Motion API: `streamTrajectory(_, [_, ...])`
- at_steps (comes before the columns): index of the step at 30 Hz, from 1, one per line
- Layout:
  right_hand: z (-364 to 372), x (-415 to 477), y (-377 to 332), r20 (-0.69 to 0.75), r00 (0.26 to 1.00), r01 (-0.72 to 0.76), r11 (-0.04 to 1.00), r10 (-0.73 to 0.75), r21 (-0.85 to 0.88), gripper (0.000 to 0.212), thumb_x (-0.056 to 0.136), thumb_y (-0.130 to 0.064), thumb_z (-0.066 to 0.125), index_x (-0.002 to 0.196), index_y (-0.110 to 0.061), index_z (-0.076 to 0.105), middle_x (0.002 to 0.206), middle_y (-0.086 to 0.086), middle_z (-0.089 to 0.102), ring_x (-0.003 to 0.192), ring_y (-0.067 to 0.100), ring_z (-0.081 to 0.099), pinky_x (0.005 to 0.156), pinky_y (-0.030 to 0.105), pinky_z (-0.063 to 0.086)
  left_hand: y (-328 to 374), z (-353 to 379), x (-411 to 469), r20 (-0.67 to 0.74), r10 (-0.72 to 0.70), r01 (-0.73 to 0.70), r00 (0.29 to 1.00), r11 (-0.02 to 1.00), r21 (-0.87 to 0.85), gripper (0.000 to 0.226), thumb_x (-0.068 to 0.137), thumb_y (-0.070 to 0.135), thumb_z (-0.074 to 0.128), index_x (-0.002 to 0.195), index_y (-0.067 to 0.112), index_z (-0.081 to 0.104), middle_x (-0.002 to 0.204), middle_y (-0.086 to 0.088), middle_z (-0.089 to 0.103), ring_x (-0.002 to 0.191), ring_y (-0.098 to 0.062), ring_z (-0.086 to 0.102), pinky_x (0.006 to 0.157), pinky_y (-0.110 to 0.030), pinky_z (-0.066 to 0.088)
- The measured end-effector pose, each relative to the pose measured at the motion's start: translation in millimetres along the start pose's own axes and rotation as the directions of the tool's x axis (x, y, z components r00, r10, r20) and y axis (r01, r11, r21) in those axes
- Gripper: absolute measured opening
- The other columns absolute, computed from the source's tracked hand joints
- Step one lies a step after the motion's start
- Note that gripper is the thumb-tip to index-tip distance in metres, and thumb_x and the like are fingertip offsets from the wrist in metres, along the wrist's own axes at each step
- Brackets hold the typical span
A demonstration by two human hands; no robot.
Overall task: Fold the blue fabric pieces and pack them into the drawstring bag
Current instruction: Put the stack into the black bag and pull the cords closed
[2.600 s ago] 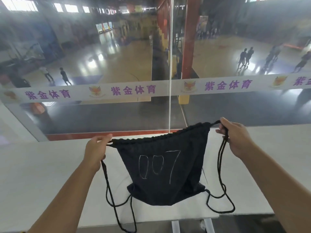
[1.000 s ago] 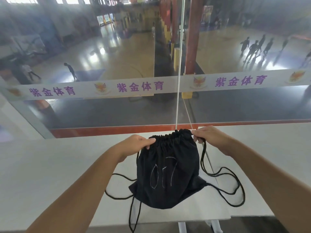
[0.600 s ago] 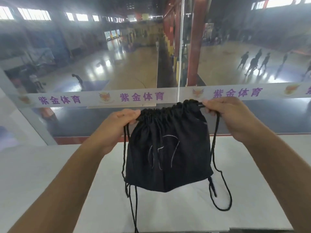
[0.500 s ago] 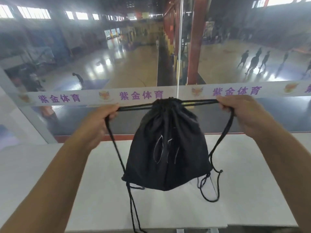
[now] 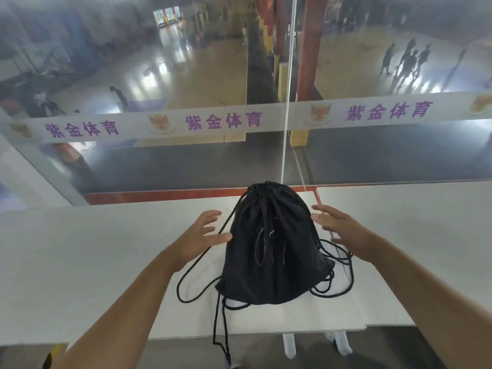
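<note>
I am looking at the bag (image 5: 271,251) lying on the table (image 5: 106,249), its mouth cinched tight at the far end and its cords (image 5: 338,275) trailing loose on both sides and over the near edge. My left hand (image 5: 198,239) is hovering just left of the bag, fingers spread, gripping nothing; one thumb tip seems to be brushing the cloth. My right hand (image 5: 343,230) is hovering just right of the bag, equally open and empty. No blue fabric is showing outside the bag, so I am judging the packing done and the closing step finishing. Next, I am thinking, only tidying the cords remains.
</note>
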State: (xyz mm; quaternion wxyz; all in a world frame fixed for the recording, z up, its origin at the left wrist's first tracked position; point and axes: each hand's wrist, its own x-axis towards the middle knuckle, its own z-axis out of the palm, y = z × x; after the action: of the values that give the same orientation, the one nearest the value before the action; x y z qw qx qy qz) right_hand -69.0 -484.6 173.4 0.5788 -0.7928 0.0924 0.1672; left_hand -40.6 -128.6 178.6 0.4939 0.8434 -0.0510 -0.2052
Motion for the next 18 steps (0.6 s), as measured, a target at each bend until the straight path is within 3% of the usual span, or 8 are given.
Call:
streamTrajectory(2, [0,9,6,0.121,0.993,0.001,0.998,0.006,-0.06,0.081,0.081,-0.056,0.07,0.151,-0.044,0.032,0.162,-0.005,0.029,0.149,0.025,0.027,0.121,0.053,0.024,-10,12,13,0.097,0.0,0.001,0.995,1.0,-0.009,0.089,0.079,0.046,0.082,0.147,0.047,0.024,0.144,0.025,0.027,0.131,-0.006,0.033,0.11,-0.036,0.037])
streamTrajectory(4, [3,21,8,0.165,0.986,-0.004,0.998,0.015,-0.069,0.09,0.077,-0.047,0.078,0.152,-0.045,0.029,0.166,-0.008,0.023,0.152,0.024,0.022,0.123,0.052,0.023,-15,24,26,0.138,0.046,-0.043,0.989,0.999,-0.024,0.093,0.078,0.039,0.085,0.145,0.049,0.021,0.143,0.026,0.029,0.129,-0.004,0.035,0.108,-0.029,0.036])
streamTrajectory(8, [18,51,4,0.137,0.99,0.002,0.998,-0.009,0.055,0.063,0.087,-0.018,0.077,0.141,-0.039,0.051,0.144,-0.006,0.057,0.135,0.02,0.051,0.115,0.045,0.039,-26,31,58,0.058,0.05,-0.04,0.997,0.986,-0.164,0.085,0.077,0.034,0.085,0.146,0.042,0.036,0.143,0.01,0.052,0.13,-0.014,0.05,0.107,-0.037,0.047])
streamTrajectory(12, [38,73,1,-0.077,0.997,-0.023,0.998,0.027,0.058,0.037,0.087,-0.005,0.074,0.113,-0.032,0.072,0.111,0.003,0.074,0.113,0.031,0.067,0.101,0.044,0.054,-49,28,84,0.045,0.013,-0.003,0.999,0.977,-0.214,0.06,0.083,0.025,0.08,0.138,0.032,0.055,0.133,0.012,0.063,0.122,-0.014,0.06,0.102,-0.038,0.053])
streamTrajectory(15, [56,76,6,-0.229,0.972,-0.056,0.998,0.05,-0.017,0.018,0.089,-0.011,0.074,0.093,-0.027,0.08,0.097,-0.002,0.077,0.099,0.026,0.072,0.095,0.044,0.058,-70,27,93,0.015,0.013,-0.01,1.0,0.986,-0.165,0.042,0.087,0.021,0.076,0.124,0.035,0.064,0.117,0.02,0.071,0.108,-0.006,0.067,0.089,-0.026,0.056])
streamTrajectory(18, [69,64,6,-0.449,0.892,-0.066,0.998,0.056,-0.007,0.018,0.091,-0.014,0.071,0.084,-0.027,0.08,0.08,-0.007,0.076,0.082,0.021,0.072,0.082,0.04,0.059,-72,20,102,-0.035,0.074,-0.076,0.997,0.996,-0.053,0.026,0.094,0.014,0.067,0.098,0.04,0.067,0.086,0.032,0.072,0.085,0.005,0.07,0.068,-0.01,0.053])
